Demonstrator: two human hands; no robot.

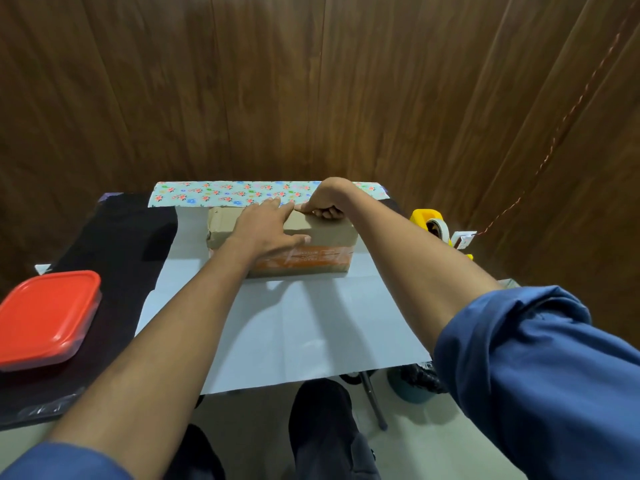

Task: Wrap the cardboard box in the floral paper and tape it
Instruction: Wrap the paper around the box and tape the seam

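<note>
1. Resting flat on top of the cardboard box (325,233), the left hand (266,233) is spread open, fingers stretched toward the far edge and thumb out to the side; it grips nothing.
2. Just beside it, the right hand (327,199) is curled at the far top edge of the box, its fingers folded in and one finger pointing toward the left fingertips. It seems to pinch the near edge of the floral paper there, but the hold itself is hidden.
3. Both forearms are bare, with blue sleeves (540,375) pushed up.
4. The box lies lengthwise across the middle of the paper; its near side carries an orange band with print too blurred to read.
5. The floral paper (225,194) lies pattern-down, its white underside (294,323) covering the table toward the person; only the far strip is turned to show the flowers.
6. Under the paper is a black table covering (131,244).
7. On that covering, at the left, sits a clear container with a red lid (45,317).
8. At the right, past the paper's edge, stands a yellow tape dispenser (433,225) with a pale roll.
9. Dark wood panelling (311,81) stands behind the table.
</note>
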